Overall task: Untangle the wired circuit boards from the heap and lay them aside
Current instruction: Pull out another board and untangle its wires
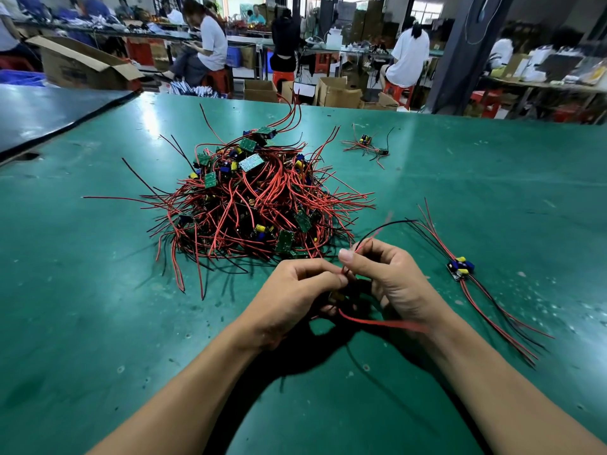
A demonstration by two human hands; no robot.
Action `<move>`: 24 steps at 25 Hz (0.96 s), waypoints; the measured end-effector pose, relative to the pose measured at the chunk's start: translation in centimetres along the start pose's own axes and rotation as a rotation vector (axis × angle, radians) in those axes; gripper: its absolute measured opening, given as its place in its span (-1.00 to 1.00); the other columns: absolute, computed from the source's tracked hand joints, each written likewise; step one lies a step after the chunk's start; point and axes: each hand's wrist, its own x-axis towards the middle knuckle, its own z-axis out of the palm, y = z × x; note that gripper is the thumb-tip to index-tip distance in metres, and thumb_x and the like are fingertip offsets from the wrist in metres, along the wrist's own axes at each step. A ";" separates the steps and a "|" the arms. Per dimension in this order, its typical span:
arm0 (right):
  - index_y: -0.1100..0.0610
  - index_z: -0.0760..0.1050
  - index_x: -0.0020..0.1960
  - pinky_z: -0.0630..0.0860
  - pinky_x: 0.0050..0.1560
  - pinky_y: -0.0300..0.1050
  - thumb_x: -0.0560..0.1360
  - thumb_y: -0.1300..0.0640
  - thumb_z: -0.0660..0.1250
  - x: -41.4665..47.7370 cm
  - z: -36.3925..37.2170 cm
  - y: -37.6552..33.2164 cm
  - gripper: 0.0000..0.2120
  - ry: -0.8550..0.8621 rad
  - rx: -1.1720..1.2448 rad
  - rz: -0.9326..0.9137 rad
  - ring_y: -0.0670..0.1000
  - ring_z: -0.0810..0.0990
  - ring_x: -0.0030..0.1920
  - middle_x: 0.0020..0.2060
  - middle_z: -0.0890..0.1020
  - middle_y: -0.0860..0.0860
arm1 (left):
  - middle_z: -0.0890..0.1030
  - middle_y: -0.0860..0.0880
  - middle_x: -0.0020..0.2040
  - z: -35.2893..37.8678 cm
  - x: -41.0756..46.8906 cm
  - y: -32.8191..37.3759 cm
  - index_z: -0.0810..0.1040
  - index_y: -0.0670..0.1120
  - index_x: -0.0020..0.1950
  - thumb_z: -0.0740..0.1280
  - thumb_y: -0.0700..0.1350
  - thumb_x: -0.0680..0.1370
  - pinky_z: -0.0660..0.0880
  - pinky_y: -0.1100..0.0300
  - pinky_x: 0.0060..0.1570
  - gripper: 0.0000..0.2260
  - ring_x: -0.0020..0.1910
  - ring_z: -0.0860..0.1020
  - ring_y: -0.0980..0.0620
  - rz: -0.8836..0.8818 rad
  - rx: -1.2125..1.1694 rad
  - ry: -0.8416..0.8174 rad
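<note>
A heap of small green circuit boards (253, 198) tangled in red and black wires sits mid-table. Just in front of it, my left hand (295, 290) and my right hand (391, 280) meet above the mat. Both pinch the wires of one wired board (338, 295), which is mostly hidden between my fingers. Its red wire (377, 323) trails right under my right wrist, and a black wire arcs up from my right fingers. To the right lies a separated board (460, 267) with its wires stretched out straight.
A small cluster of wired boards (369, 146) lies at the far right of the heap. The green table mat (98, 323) stretches all around. A dark table (49, 110) adjoins at the far left. Behind are cardboard boxes (338, 93) and seated people at benches.
</note>
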 end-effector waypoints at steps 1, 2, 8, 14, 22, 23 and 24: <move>0.05 0.59 -0.26 0.60 -0.31 -0.08 0.14 -0.06 0.72 0.0 0.1 -0.1 -0.62 -0.026 0.047 0.023 0.02 0.59 -0.41 -0.38 0.60 0.06 | 0.63 -0.19 -0.22 0.0 -0.1 0.0 0.67 -0.22 -0.14 0.36 -0.30 0.53 0.53 0.17 -0.25 -0.89 -0.29 0.57 -0.05 0.002 -0.005 0.000; 0.06 0.58 -0.25 0.60 -0.33 -0.08 0.16 -0.04 0.72 -0.1 0.2 -0.1 -0.63 -0.052 0.099 0.048 0.01 0.59 -0.42 -0.39 0.58 0.05 | 0.63 -0.21 -0.21 0.0 -0.1 0.0 0.66 -0.28 -0.09 0.35 -0.28 0.54 0.51 0.13 -0.21 -0.90 -0.26 0.56 -0.09 0.003 -0.011 -0.002; 0.01 0.51 -0.20 0.52 -0.43 -0.12 0.20 -0.08 0.69 -0.3 0.4 -0.7 -0.60 -0.047 0.170 0.096 0.06 0.51 -0.40 -0.35 0.54 0.02 | 0.63 -0.28 -0.14 -0.1 0.1 0.3 0.66 -0.27 0.03 0.40 -0.21 0.44 0.56 0.01 -0.08 -0.78 -0.12 0.53 -0.20 -0.039 -0.155 -0.035; 0.04 0.50 -0.31 0.43 -0.50 -0.22 0.34 0.02 0.57 0.0 0.2 -0.6 -0.75 0.054 0.231 0.072 -0.09 0.40 -0.51 -0.44 0.42 -0.01 | 0.64 -0.22 -0.18 0.2 -0.1 0.1 0.66 -0.21 -0.09 0.38 -0.24 0.52 0.50 0.18 -0.22 -0.93 -0.29 0.51 -0.03 -0.026 0.028 -0.089; 0.09 0.44 -0.20 0.50 -0.41 -0.30 0.33 0.16 0.49 0.9 -1.3 -2.0 -0.79 0.233 0.466 -0.030 -0.14 0.49 -0.44 -0.39 0.46 -0.04 | 0.67 -0.22 -0.23 0.0 0.0 0.1 0.61 -0.19 -0.13 0.37 -0.17 0.55 0.57 0.21 -0.40 -0.88 -0.36 0.65 -0.09 -0.057 -0.075 -0.018; 0.11 0.47 -0.16 0.56 -0.35 -0.29 0.32 0.16 0.50 0.8 -1.3 -2.0 -0.79 0.210 0.465 -0.013 -0.12 0.53 -0.39 -0.35 0.51 -0.02 | 0.68 -0.23 -0.21 -0.1 0.1 0.1 0.63 -0.17 -0.14 0.38 -0.14 0.53 0.59 0.19 -0.37 -0.88 -0.35 0.66 -0.09 -0.055 -0.115 0.005; 0.14 0.52 -0.11 0.58 -0.31 -0.27 0.29 0.15 0.52 0.6 -1.1 -1.7 -0.75 0.171 0.430 0.014 -0.11 0.56 -0.35 -0.31 0.55 0.00 | 0.68 -0.22 -0.20 -0.1 0.1 0.1 0.65 -0.15 -0.15 0.39 -0.11 0.51 0.60 0.19 -0.35 -0.88 -0.34 0.66 -0.08 -0.048 -0.143 0.015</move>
